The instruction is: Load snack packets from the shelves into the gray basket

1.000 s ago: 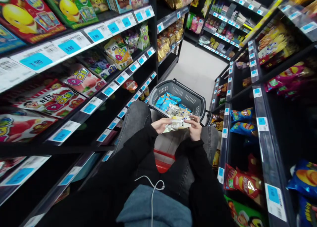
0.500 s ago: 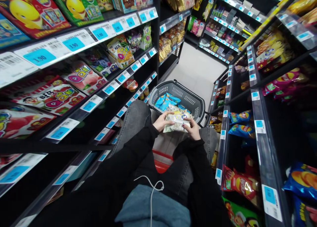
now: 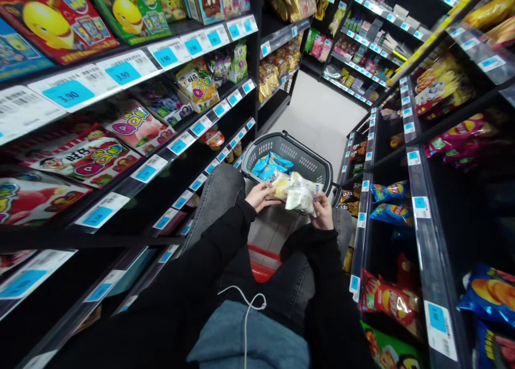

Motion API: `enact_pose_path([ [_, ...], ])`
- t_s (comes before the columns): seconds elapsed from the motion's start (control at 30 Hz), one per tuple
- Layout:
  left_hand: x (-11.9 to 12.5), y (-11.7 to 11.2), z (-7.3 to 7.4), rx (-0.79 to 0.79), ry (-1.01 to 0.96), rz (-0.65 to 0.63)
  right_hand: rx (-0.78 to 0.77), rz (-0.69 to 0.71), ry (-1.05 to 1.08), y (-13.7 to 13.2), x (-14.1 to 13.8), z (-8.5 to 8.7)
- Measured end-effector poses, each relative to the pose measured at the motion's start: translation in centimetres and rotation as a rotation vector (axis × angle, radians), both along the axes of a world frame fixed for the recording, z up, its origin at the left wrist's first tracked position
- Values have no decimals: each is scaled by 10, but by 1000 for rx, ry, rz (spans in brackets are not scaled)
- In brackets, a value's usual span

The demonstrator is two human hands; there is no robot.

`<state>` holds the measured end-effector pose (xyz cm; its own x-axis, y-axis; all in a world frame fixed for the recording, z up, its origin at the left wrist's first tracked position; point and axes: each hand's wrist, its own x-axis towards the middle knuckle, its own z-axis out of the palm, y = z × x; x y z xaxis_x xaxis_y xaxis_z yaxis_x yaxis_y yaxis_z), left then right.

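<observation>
Pale packet point(image 3: 300, 196) above near rim of basket point(image 3: 310, 156), between both grips; left hand point(image 3: 261, 197) grasping one end, right hand point(image 3: 322, 212) pinching the other; may be two packets, too blurred to tell; blue packets point(image 3: 266, 168) inside basket.

Shop, supermarket type, snack aisle. Black shelving point(image 3: 120, 243) runs down both sides, edges lined with white-and-blue price labels point(image 3: 123, 73), some reading 3.90. Stock is all retail packaging: bright cartoon boxes point(image 3: 54, 26) and candy bags point(image 3: 94, 162) at left, chip bags point(image 3: 392, 302) at right. Grey shopping basket point(image 3: 308, 153) in the narrow aisle, pale floor point(image 3: 316, 103) beyond, more stocked shelves point(image 3: 356, 65) across the far end.
</observation>
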<state>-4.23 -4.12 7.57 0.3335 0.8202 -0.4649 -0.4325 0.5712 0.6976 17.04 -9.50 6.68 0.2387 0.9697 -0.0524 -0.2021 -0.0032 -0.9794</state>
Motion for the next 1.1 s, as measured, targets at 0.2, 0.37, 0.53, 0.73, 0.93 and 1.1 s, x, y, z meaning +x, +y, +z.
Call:
enact_pose_path([
  [0.2, -4, -8, 13, 31, -191, -318, -29, -113, 88, 2, 17, -2],
  [0.37, 1, -7, 1, -16, -38, -313, -111, -32, -113, 4, 19, -9],
  [0.53, 9, -7, -4, 40, 166, -99, -33, -16, -356, 4, 10, -6],
  [0.73, 12, -12, 2, 90, 63, -51, -14, 141, -420, 3, -12, 3],
  [0.93, 6, -10, 6, 142, -50, -92, -44, 151, -275, 5, -15, -4],
  [1.1, 6, -10, 8, 112, -12, -107, -44, 181, -199, 4, -12, -9],
])
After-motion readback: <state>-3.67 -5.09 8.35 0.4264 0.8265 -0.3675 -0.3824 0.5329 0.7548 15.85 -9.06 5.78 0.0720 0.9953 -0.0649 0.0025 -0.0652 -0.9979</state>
